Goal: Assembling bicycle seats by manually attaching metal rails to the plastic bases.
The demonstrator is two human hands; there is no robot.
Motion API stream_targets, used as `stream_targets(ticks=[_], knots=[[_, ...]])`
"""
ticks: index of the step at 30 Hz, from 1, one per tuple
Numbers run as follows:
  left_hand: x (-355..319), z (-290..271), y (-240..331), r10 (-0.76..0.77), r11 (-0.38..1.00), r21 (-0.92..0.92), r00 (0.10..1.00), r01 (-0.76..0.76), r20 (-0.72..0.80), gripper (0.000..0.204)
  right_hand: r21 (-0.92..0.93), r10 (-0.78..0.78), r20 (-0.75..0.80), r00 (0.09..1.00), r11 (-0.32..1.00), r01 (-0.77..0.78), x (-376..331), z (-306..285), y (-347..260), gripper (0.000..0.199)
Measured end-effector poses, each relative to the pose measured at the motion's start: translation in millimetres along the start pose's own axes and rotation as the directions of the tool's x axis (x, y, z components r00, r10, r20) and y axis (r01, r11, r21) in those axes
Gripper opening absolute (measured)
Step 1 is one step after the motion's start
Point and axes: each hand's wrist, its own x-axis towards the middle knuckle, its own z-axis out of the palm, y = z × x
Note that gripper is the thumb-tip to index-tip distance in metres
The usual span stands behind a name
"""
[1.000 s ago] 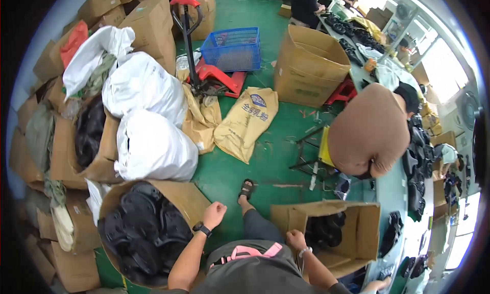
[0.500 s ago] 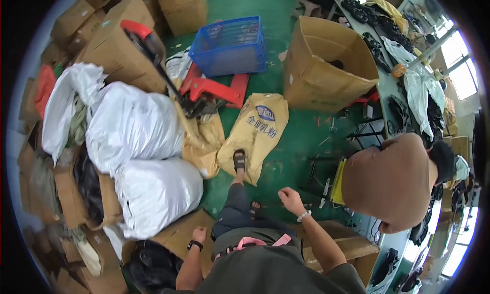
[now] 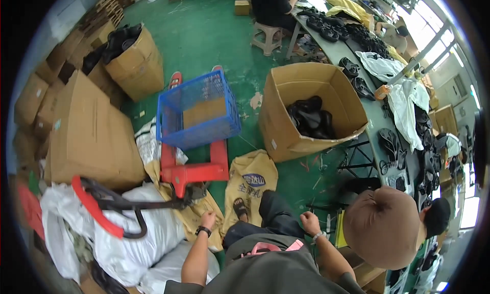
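My left hand [image 3: 207, 220], below a dark wristband, is loosely curled with nothing visible in it. It is nearest the yellow sack material [image 3: 196, 208] and the base of the red pallet jack [image 3: 194, 174]. My right hand [image 3: 310, 223], with a pale bracelet at the wrist, is curled in a loose fist and appears to hold nothing. It hangs in front of me, left of a person in a brown top [image 3: 383, 227]. A blue plastic crate [image 3: 199, 135] rests on the jack's forks. My sandalled foot stands on a flattened yellow sack [image 3: 252, 179].
A tall open carton [image 3: 291, 135] with black shoe parts stands ahead right, beside a long workbench [image 3: 375, 123] holding sandals. White sacks [image 3: 138, 248] and a large carton [image 3: 92, 135] line the left. A seated person [image 3: 270, 8] is at the far bench end.
I have stepped forward; the crate, jack and open carton now appear nearer and lower in view. The jack's handle appears farther left and lower. Both hands remain curled.
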Motion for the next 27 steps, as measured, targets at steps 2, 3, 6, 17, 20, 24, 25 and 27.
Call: stream_targets(ticks=[2, 3, 6, 17, 20, 24, 25, 27], knots=[[45.9, 12.4, 136.2, 0.102, 0.995, -0.016, 0.985, -0.101, 0.136, 0.028, 0.056, 0.044, -0.106, 0.993, 0.998, -0.038, 45.9, -10.2, -20.2, 0.03], [75.4, 6.3, 146.3, 0.24, 0.959, -0.177, 0.966, -0.221, 0.092, 0.023, 0.08, -0.001, -0.083, 0.997, 0.997, 0.007, 69.5, -12.1, -52.9, 0.03], [128.6, 22.1, 236.7, 0.291, 0.947, -0.178, 0.95, -0.269, 0.11, 0.021, 0.18, -0.07, -0.103, 0.992, 0.98, 0.088, 152.0, -25.4, -129.3, 0.023], [239.6, -63.7, 233.9, -0.357, 0.929, 0.161, 0.923, 0.334, 0.141, 0.024, -0.194, -0.283, -0.345, 0.895, 0.954, 0.227, 466.1, -45.9, -311.8, 0.056], [289.2, -69.8, 294.4, -0.307, 0.852, 0.457, 0.951, 0.254, 0.044, 0.021, -0.188, -0.163, 0.062, 0.985, 0.967, 0.172, 520.0, -34.0, -273.7, 0.039], [390.2, -58.0, 400.0, -0.068, 0.95, 0.313, 0.965, -0.015, 0.253, 0.026, -0.013, -0.112, 0.156, 0.981, 0.993, 0.116, 542.4, -32.6, -256.4, 0.029], [414.5, -41.2, 434.2, 0.029, 0.911, 0.395, 0.974, -0.118, 0.224, 0.026, 0.014, -0.117, 0.195, 0.974, 0.993, 0.116, 547.6, -41.0, -253.4, 0.029], [483.5, -29.3, 494.9, 0.169, 0.778, 0.563, 0.956, -0.28, 0.241, 0.03, 0.053, -0.125, 0.28, 0.952, 0.992, 0.114, 554.7, -56.8, -268.7, 0.031]])
